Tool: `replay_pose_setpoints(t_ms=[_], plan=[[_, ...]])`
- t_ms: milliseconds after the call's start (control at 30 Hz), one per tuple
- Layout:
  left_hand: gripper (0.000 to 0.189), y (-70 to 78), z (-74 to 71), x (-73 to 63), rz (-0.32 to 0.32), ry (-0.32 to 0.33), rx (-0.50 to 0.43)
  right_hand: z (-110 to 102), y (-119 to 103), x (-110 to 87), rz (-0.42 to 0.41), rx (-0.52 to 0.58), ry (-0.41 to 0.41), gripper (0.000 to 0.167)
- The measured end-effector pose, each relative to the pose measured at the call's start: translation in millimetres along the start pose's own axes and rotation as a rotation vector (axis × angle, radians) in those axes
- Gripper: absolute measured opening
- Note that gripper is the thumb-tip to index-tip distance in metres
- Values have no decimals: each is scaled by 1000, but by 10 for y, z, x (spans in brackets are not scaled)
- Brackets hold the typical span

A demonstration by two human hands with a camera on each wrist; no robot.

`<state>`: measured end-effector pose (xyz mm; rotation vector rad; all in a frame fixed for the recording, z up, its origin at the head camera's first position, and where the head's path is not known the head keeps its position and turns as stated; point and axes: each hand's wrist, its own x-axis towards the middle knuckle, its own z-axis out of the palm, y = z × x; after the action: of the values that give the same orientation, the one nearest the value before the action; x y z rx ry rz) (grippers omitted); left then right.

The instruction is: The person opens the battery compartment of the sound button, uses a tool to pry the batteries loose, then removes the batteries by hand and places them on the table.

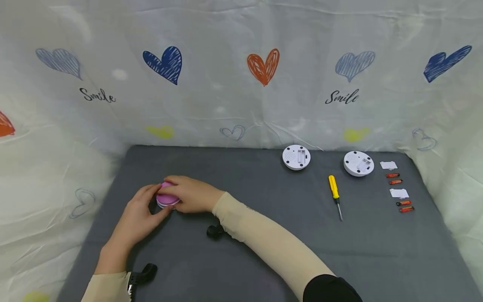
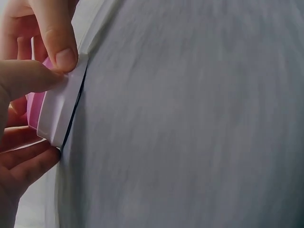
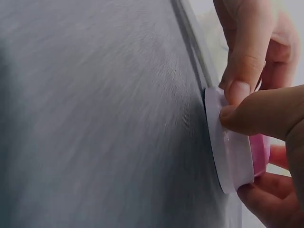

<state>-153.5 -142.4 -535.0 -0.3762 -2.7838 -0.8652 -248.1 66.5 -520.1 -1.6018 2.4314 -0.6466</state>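
A round push button with a pink top and white base (image 1: 168,196) lies at the left of the grey table, pink side up. My left hand (image 1: 136,216) grips it from the near left, with thumb and fingers round its rim. From the right, my right hand (image 1: 194,194) holds the same button, its fingers over the far side. Both wrist views show the button's white side wall (image 2: 59,107) (image 3: 228,142) close against the grey cloth, with both thumbs pressed side by side on it.
Two white round units (image 1: 296,157) (image 1: 359,163) lie at the back right with battery slots facing up. A yellow-handled screwdriver (image 1: 334,191) is in front of them. White covers (image 1: 399,193) and several small orange batteries (image 1: 396,182) lie along the right side. A hanging cloth (image 1: 211,109) backs the table.
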Motion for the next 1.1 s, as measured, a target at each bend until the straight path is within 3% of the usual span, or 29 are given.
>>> replay_pose_setpoints(t_ms=[167, 600, 800, 1100], plan=[[71, 170, 229, 129, 40, -23, -23, -89, 135, -339, 42, -16, 11, 52], [71, 884, 911, 531, 199, -104, -39, -287, 451, -1506, 179, -13, 108, 56], [71, 1199, 1142, 609, 219, -147, -39, -294, 489, -1955, 228, 6, 173, 55], [71, 1671, 1446, 656, 299, -155, -41, -363, 478, -2555, 276, 28, 241, 56]])
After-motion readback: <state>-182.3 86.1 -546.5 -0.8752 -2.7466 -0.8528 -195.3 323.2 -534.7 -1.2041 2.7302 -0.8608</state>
